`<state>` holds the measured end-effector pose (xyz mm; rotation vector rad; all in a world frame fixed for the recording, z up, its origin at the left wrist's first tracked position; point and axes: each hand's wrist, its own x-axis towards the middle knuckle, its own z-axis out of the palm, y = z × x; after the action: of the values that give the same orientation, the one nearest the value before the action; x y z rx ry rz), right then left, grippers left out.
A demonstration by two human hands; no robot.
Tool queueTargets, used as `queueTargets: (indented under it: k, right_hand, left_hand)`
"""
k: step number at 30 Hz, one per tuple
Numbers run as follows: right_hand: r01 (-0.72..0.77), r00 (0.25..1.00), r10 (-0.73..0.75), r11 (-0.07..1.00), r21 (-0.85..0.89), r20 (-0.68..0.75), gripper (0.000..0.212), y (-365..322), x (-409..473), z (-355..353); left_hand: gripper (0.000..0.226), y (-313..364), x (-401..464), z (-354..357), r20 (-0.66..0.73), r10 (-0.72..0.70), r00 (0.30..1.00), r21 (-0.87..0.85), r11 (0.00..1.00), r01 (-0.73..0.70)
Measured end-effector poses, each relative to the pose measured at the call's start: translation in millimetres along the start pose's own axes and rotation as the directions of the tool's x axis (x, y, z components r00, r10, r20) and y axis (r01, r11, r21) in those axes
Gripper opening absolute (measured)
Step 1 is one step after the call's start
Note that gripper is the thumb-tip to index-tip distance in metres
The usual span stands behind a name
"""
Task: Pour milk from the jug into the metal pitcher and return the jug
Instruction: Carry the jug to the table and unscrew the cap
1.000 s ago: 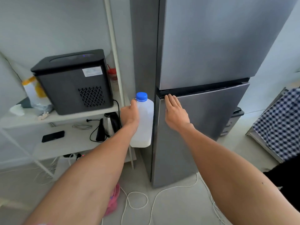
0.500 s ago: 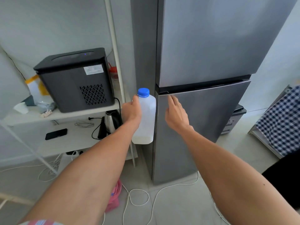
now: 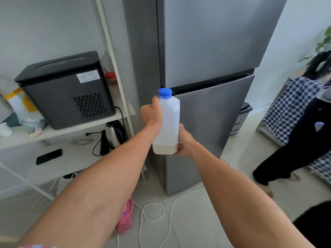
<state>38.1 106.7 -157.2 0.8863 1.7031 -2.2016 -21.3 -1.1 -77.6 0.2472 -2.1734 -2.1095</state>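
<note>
A translucent white milk jug (image 3: 168, 122) with a blue cap (image 3: 165, 92) is upright in front of the grey fridge (image 3: 211, 51). A thin layer of milk lies at its bottom. My left hand (image 3: 152, 115) grips the jug at its handle side near the top. My right hand (image 3: 184, 142) cups the jug's lower right corner and base, fingers curled under it. Both fridge doors look closed. No metal pitcher is in view.
A white shelf (image 3: 59, 130) at left carries a black ice maker (image 3: 66, 90); a kettle (image 3: 114, 134) and a phone (image 3: 49, 156) sit lower. Cables and a pink fan (image 3: 125, 219) lie on the floor. A person in a checked shirt (image 3: 295, 126) stands at right.
My right hand left the fridge door's top edge and dropped to the jug's base. The jug shifted right, in front of the lower door. A person came into view at right.
</note>
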Motion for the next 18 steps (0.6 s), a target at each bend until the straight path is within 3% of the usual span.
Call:
queueTargets:
  k: [8,18]
  right_hand:
    - [0.059,0.975,-0.024,0.986,0.153,-0.22,0.054,25.8,-34.6,-41.4]
    - [0.182,0.825,-0.017,0.955,0.236,-0.565,0.063,77.0,-122.9,-138.1]
  left_hand:
    - [0.049,-5.6,-36.6,32.5,0.248,0.003,0.969,0.002,1.0,-0.004]
    - [0.048,-14.6,-151.6,100.9,0.607,0.061,0.792,-0.009,0.998,-0.07]
